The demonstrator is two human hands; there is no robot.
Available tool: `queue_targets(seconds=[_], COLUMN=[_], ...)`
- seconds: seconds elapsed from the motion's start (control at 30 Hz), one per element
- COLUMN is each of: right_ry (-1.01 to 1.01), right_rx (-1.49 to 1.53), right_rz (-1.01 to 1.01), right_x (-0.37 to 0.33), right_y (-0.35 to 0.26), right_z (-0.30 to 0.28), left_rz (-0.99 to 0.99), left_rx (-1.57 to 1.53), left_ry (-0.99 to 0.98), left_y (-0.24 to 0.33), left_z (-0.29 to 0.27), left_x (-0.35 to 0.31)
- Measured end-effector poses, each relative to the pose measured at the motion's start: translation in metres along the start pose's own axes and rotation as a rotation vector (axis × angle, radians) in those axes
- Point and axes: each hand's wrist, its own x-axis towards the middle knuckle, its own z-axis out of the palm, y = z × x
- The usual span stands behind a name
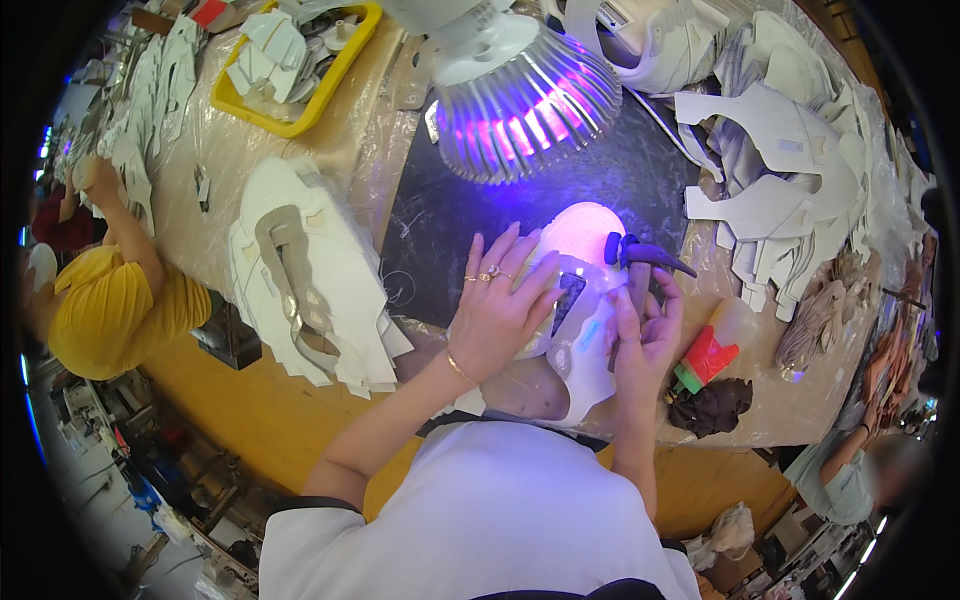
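My left hand (pixel 507 300), with rings on its fingers, lies with fingers stretched out on a white shoe-upper piece (pixel 585 375). The piece has a grey-brown section at its near end and a small dark patterned inset (pixel 568 303) beside my fingers. Its rounded far end glows pink under the lamp. Just right of it, my right hand (pixel 648 335) is closed round the handle of a hammer (pixel 655 255). The hammer's dark head, blunt on one side and tapering on the other, is above the piece; whether it touches cannot be told.
A finned lamp (pixel 530 100) casting violet light hangs over the black mat (pixel 430 200). Stacked white pieces lie left (pixel 300 270) and right (pixel 790 150). A yellow tray (pixel 295 128) stands far left. A red-and-green-wrapped bottle (pixel 708 358) and dark cloth (pixel 712 408) lie right. Other people sit at both sides.
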Motion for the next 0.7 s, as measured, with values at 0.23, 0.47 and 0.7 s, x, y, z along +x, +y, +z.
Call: queue_targets(seconds=[0.23,0.47,0.7], right_ry=[0.106,0.216,0.151], right_rx=[-0.001,0.087,0.002], right_rz=[-0.072,-0.059,-0.138], right_x=[-0.006,-0.008,-0.008], right_y=[0.004,0.007,0.017], right_z=[0.006,0.006,0.002], left_rz=[-0.016,-0.029,0.113], left_rx=[0.108,0.265,0.050], left_ry=[-0.074,-0.173,-0.345], left_y=[0.004,0.021,0.020], left_z=[-0.005,-0.013,0.004], left_x=[0.006,0.016,0.028])
